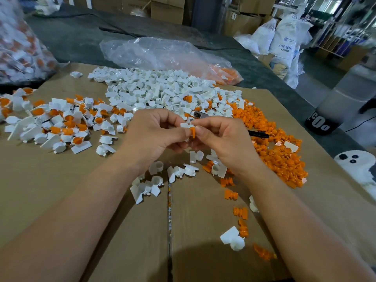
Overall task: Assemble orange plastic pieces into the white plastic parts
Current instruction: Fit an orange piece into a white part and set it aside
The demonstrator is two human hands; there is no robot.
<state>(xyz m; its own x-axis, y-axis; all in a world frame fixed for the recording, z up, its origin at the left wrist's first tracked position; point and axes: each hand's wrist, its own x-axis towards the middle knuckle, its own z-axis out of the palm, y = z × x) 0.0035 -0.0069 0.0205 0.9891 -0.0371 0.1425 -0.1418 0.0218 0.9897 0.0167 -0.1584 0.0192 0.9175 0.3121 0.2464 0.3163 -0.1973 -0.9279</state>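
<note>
The left hand pinches a small white part in its fingertips. The right hand pinches an orange piece just under it, so the two bits touch, held up over the middle of the cardboard. I think the orange piece is meant to go in now, but I cannot tell if it is all the way in. If the hands push at a slant, it could go in crooked and jam or bend. The bits are tiny (and they look smooth), so one could pop out of the fingers and fall among the loose ones below, where it would be hard to find. The pile of orange pieces lies along the right edge, and a bump from the right arm could knock some off. Finished ones sit by the left edge, and the pile of white parts lies by the far edge.
</note>
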